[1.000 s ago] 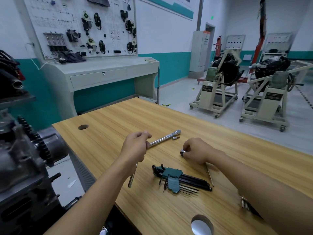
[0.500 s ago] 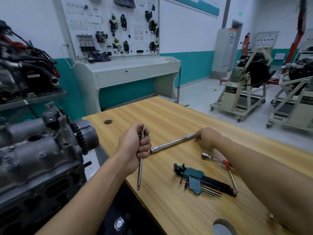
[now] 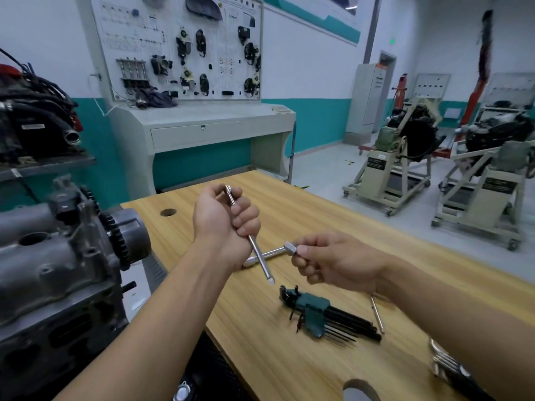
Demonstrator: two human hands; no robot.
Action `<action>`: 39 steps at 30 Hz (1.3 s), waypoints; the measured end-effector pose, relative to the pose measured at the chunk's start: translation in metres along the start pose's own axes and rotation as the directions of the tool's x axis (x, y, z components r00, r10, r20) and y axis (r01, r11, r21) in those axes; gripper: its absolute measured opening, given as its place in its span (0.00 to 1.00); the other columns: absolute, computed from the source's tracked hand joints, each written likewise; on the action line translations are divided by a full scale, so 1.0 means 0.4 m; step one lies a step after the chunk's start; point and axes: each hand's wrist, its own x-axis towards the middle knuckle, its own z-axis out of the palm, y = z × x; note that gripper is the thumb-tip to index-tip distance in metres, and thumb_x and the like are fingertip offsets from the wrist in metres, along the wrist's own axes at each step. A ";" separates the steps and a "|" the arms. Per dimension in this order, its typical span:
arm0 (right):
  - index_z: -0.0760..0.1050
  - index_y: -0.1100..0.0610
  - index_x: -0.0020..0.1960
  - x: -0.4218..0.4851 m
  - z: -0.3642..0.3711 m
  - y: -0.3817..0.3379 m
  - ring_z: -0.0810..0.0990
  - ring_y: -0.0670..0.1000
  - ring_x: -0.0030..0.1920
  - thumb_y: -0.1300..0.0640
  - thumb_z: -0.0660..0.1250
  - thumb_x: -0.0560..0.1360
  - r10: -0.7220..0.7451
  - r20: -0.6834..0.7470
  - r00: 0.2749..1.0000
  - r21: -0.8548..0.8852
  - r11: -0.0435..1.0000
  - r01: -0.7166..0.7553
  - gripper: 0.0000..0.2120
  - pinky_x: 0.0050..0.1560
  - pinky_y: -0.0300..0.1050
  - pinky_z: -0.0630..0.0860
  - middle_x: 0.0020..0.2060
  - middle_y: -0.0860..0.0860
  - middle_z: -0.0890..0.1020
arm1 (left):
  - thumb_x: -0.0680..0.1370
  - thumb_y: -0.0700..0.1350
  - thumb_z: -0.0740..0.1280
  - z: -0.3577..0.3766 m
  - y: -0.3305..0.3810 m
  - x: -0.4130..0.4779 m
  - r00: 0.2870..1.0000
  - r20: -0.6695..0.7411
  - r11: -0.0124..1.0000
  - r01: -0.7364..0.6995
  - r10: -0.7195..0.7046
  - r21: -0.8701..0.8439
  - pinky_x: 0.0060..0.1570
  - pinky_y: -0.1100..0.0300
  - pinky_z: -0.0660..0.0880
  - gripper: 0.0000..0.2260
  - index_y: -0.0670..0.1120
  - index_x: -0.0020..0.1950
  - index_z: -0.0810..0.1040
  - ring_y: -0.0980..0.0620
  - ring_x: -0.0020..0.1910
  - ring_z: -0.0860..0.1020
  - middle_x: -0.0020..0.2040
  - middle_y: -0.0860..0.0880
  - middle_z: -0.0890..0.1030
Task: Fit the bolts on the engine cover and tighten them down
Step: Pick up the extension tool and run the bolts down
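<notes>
trouble, as i see it, starts with the engine at the left edge of the wooden table: it sits apart from both hands, and i can see no bolts anywhere, so a badly made-up tool has nothing here to be tried on. the two steel pieces look meant to join, and my guess is the square end could go in crooked or only half seat, then slip apart under load. the crossed bars might also knock together and one drop onto the table or off its edge near the engine. the left hand is a closed fist wrapped round the middle of the long bar, holding it tilted with its lower tip over the table, clear of the wood as far as i can tell. the right hand is curled too, thumb and fingertips pinching the blocky head of the second bar, which runs back behind the long bar; whether its far end rests on the table i cannot tell. below the hands lie the hex key set and a thin rod, neither touched.
</notes>
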 end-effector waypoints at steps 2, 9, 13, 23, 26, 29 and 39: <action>0.75 0.61 0.53 -0.025 0.076 -0.001 0.72 0.46 0.33 0.61 0.63 0.80 -0.083 0.012 0.996 0.120 0.990 0.081 0.04 0.35 0.37 0.70 0.34 0.50 0.75 | 0.80 0.49 0.54 0.036 0.031 -0.002 0.997 0.014 0.990 -0.075 0.077 -0.116 0.17 0.65 0.52 0.16 0.47 0.33 0.68 0.56 0.21 0.56 0.26 0.53 0.59; 0.82 0.62 0.49 -0.049 0.217 -0.031 0.73 0.48 0.31 0.60 0.68 0.75 -0.256 0.013 0.967 0.414 0.881 0.228 0.07 0.33 0.38 0.72 0.33 0.53 0.76 | 0.78 0.49 0.53 0.081 0.146 -0.070 0.952 0.017 0.932 -0.295 0.305 -0.213 0.18 0.64 0.51 0.15 0.48 0.32 0.66 0.56 0.22 0.54 0.26 0.53 0.59; 0.83 0.61 0.50 -0.039 0.281 -0.057 0.74 0.48 0.31 0.58 0.70 0.72 -0.302 0.080 0.950 0.431 0.870 0.240 0.10 0.33 0.38 0.73 0.32 0.52 0.77 | 0.79 0.49 0.53 0.082 0.185 -0.128 0.925 0.017 0.911 -0.370 0.379 -0.183 0.18 0.64 0.51 0.15 0.48 0.32 0.66 0.56 0.22 0.54 0.25 0.53 0.58; 0.83 0.61 0.50 -0.026 0.409 -0.100 0.73 0.47 0.31 0.59 0.69 0.72 -0.351 0.165 0.921 0.463 0.853 0.242 0.09 0.33 0.38 0.74 0.32 0.52 0.76 | 0.80 0.50 0.52 0.055 0.278 -0.297 0.857 0.034 0.851 -0.506 0.515 -0.142 0.17 0.64 0.52 0.17 0.48 0.32 0.66 0.56 0.22 0.54 0.26 0.53 0.58; 0.79 0.63 0.54 -0.008 0.469 -0.119 0.73 0.47 0.31 0.59 0.68 0.73 -0.351 0.254 0.901 0.427 0.877 0.222 0.11 0.33 0.38 0.73 0.31 0.52 0.75 | 0.80 0.50 0.52 0.036 0.294 -0.359 0.825 0.000 0.821 -0.562 0.565 -0.101 0.17 0.65 0.51 0.17 0.48 0.32 0.65 0.56 0.21 0.53 0.25 0.53 0.57; 0.75 0.65 0.58 0.018 0.525 -0.143 0.72 0.47 0.31 0.61 0.64 0.76 -0.368 0.308 0.877 0.363 0.898 0.249 0.12 0.34 0.37 0.73 0.31 0.51 0.74 | 0.78 0.49 0.52 0.015 0.350 -0.429 0.763 -0.061 0.754 -0.645 0.643 -0.123 0.17 0.66 0.50 0.16 0.48 0.31 0.63 0.56 0.21 0.53 0.25 0.53 0.57; 0.77 0.67 0.55 0.089 0.674 -0.159 0.74 0.48 0.31 0.60 0.69 0.74 -0.344 0.554 0.758 0.314 0.930 0.193 0.13 0.33 0.38 0.73 0.31 0.52 0.75 | 0.78 0.48 0.51 -0.033 0.482 -0.608 0.558 -0.147 0.556 -0.829 0.817 -0.059 0.17 0.65 0.50 0.16 0.48 0.30 0.63 0.55 0.21 0.53 0.25 0.53 0.56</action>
